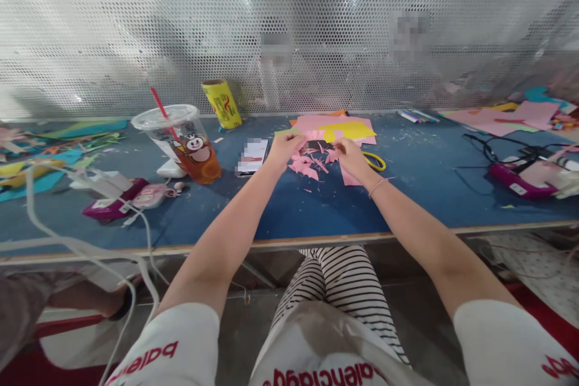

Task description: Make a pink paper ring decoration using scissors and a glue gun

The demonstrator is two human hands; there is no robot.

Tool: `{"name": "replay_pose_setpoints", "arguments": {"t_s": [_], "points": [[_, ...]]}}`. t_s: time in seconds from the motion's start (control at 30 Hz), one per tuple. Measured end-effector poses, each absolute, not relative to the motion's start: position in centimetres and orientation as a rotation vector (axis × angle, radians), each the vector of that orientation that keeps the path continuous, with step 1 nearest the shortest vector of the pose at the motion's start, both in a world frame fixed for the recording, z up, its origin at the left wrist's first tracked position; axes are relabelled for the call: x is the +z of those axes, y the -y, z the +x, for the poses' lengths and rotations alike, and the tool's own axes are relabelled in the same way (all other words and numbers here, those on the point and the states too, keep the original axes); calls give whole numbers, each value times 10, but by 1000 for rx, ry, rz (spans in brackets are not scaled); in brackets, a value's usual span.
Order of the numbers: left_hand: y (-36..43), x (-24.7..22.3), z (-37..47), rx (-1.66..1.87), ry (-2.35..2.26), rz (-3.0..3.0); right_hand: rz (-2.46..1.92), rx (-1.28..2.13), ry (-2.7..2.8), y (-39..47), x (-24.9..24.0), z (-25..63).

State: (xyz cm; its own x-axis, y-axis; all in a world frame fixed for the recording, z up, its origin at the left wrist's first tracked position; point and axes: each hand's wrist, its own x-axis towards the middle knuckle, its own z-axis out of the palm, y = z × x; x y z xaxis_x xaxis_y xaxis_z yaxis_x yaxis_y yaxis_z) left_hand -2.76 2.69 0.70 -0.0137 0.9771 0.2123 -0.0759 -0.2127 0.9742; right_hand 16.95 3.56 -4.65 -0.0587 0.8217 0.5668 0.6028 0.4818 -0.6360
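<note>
Both my hands reach forward over the blue table. My left hand (287, 148) is closed on the left end of a piece of pink paper (315, 134). At its right end my right hand (350, 157) has its fingers pinched on the same paper. Below and between the hands lie cut pink scraps (305, 166). A yellow sheet (350, 131) rests on pink sheets (312, 122) just behind. Beside my right hand are yellow scissor handles (375, 161), partly hidden by the hand.
A lidded drink cup (194, 151) with a red straw, a phone (253, 155) and a yellow tube (222, 105) stand or lie to the left. Purple power strips (113, 205) with cables lie at both sides. A perforated metal screen (316, 30) closes off the back.
</note>
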Motion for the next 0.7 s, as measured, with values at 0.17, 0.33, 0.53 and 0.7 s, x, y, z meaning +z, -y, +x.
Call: {"name": "replay_pose_setpoints", "arguments": {"t_s": [0.17, 0.33, 0.53, 0.7], "points": [[-35, 1, -36, 1329, -1135, 1421, -1353, 31, 2148, -45, -54, 179], [-37, -2, -35, 1283, -1119, 1467, -1382, 115, 2127, -45, -55, 177], [-38, -2, -35, 1310, -1136, 1378, -1294, 353, 1910, -39, -51, 174], [-39, -6, -36, 1259, -1131, 1296, -1148, 529, 1674, -36, -46, 172]]}}
